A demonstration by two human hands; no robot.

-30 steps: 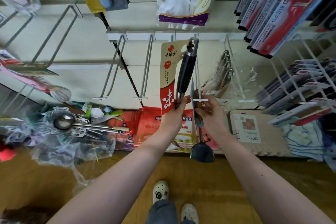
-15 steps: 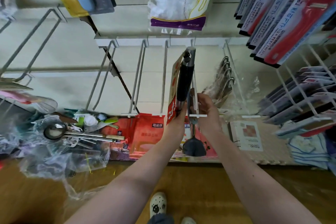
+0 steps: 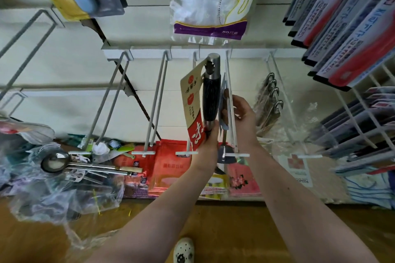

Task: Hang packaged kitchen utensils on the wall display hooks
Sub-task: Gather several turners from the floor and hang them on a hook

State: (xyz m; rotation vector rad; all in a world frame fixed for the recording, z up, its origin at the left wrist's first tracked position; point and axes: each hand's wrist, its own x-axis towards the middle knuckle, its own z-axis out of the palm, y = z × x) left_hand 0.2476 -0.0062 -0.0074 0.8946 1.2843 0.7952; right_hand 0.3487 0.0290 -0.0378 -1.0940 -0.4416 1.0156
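Pale wall [image 3: 64, 60] of white wire hooks above a wood floor [image 3: 213, 230].
The left hand [image 3: 208, 141] grips the lower end of a black-handled utensil [image 3: 211, 100], held upright with its red card [image 3: 192, 102] just left of a hook [image 3: 232, 126]. The right hand [image 3: 243, 117] pinches a thin grey pack [image 3: 224, 100] against that hook's wire. A glove bag [image 3: 205, 2] hangs above, and a ladle [image 3: 55, 162] lies low left.
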